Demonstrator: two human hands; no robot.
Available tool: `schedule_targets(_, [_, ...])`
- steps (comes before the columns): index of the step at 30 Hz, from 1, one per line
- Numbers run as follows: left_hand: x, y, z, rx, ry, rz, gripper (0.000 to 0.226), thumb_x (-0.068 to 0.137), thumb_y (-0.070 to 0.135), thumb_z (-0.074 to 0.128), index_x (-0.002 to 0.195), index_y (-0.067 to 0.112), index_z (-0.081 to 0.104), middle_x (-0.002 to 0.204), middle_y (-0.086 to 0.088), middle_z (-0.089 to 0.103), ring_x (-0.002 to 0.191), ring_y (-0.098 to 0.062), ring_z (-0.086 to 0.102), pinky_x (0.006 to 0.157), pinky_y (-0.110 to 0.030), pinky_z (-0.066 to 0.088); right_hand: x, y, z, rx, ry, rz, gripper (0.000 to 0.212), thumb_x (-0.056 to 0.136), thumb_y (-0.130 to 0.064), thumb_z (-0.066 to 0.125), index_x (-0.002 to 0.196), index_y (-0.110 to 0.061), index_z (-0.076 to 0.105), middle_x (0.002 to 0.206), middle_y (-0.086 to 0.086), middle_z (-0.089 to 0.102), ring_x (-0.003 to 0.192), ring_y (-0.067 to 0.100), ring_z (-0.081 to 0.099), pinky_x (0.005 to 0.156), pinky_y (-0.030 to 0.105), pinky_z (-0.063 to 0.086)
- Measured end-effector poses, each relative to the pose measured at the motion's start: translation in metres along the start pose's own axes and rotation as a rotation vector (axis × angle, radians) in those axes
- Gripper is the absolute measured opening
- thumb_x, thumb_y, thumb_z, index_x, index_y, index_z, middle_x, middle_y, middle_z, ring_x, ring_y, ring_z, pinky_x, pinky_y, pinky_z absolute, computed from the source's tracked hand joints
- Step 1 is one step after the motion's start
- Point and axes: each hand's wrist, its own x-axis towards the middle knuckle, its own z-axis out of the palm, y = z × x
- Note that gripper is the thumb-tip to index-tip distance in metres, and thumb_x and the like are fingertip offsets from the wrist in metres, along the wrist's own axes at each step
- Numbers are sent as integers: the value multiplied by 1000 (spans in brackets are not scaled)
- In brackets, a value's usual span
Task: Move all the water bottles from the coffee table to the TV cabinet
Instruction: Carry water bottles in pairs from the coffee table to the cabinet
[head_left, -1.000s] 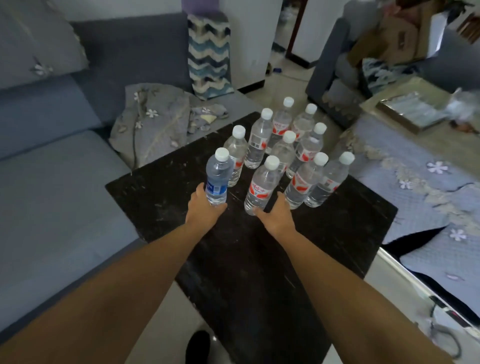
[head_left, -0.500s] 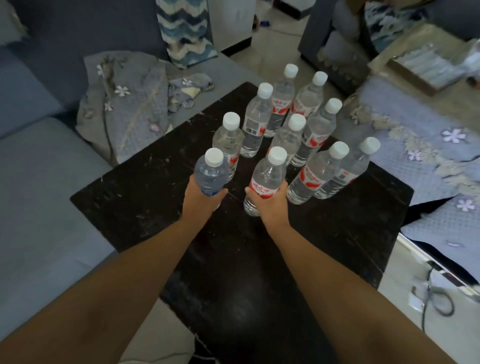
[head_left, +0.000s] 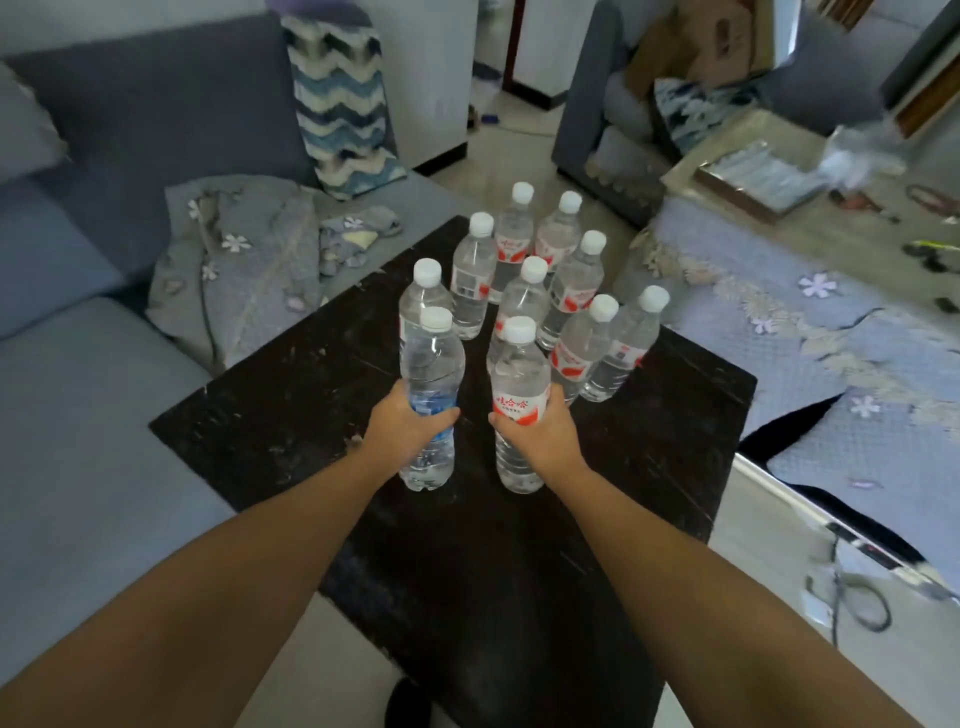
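Observation:
My left hand (head_left: 402, 422) grips a blue-labelled water bottle (head_left: 432, 364) around its middle, lifted off the black coffee table (head_left: 291, 405). A red-labelled water bottle (head_left: 519, 374) is gripped by my right hand (head_left: 540, 431) and held up beside the first one. Behind them several more clear bottles with white caps (head_left: 524, 265) stand upright in a cluster on the far half of the table. The TV cabinet is not in view.
A grey sofa (head_left: 78, 415) with a crumpled flowered cover (head_left: 244, 260) runs along the left. A chevron cushion (head_left: 337, 98) leans at its back. On the right lies a flowered cover (head_left: 831, 322), with a tray (head_left: 753, 179) behind and cables (head_left: 852, 597) on the floor.
Both hands closed round their bottles and lifted them up and toward me, off the table. The camera tilted back up over the room.

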Motion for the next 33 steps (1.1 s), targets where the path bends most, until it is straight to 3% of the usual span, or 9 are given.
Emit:
schedule_targets(5, [-51,33,20,-18,7,77,60,75,24,78,127,13,50,124,-8,61,115,-25,59,95,-31,44,-43,-5,-56,28,83,3,73,75,-24,82,135,-17,42,135,5,56,124,23,55,108,41,44])
schedule_targets(12, [-150,73,86,3,-83,131,62,76,19,78,128,11,46,124,-9,60,112,-25,58,87,-27,41,-131,24,-155,-8,211,31,72,79,-27,79,136,-13,37,134,8,56,122,27,56,104,39,45])
schedule_targets(17, [-212,93,146,62,-236,196,61,76,17,77,128,12,46,124,-9,61,108,-22,59,86,-28,43,-193,50,-217,-52,294,36,66,82,-26,77,132,-13,37,128,7,56,118,25,57,94,32,44])
schedule_targets(21, [-256,113,199,116,-379,231,60,78,19,75,129,12,44,122,-8,59,110,-24,59,88,-31,46,-248,74,-267,-27,403,69,65,79,-22,79,129,-11,40,110,0,53,104,19,57,85,27,43])
schedule_targets(27, [-308,137,272,180,-611,380,53,74,23,77,120,14,53,108,-7,66,96,-22,64,84,-34,53,-324,112,-329,60,615,182,67,76,-16,81,129,-9,40,109,1,54,99,18,57,81,25,42])
schedule_targets(31, [-351,150,313,241,-780,497,44,67,21,73,108,14,58,86,-1,68,74,-15,63,62,-25,48,-378,138,-355,95,812,305,69,71,-21,83,127,-13,43,114,2,62,101,20,62,75,23,44])
schedule_targets(33, [-376,151,328,256,-882,524,41,66,21,73,104,15,57,81,0,66,71,-15,61,60,-24,46,-407,147,-360,111,907,371,69,71,-25,83,126,-13,43,117,5,61,101,20,62,71,22,44])
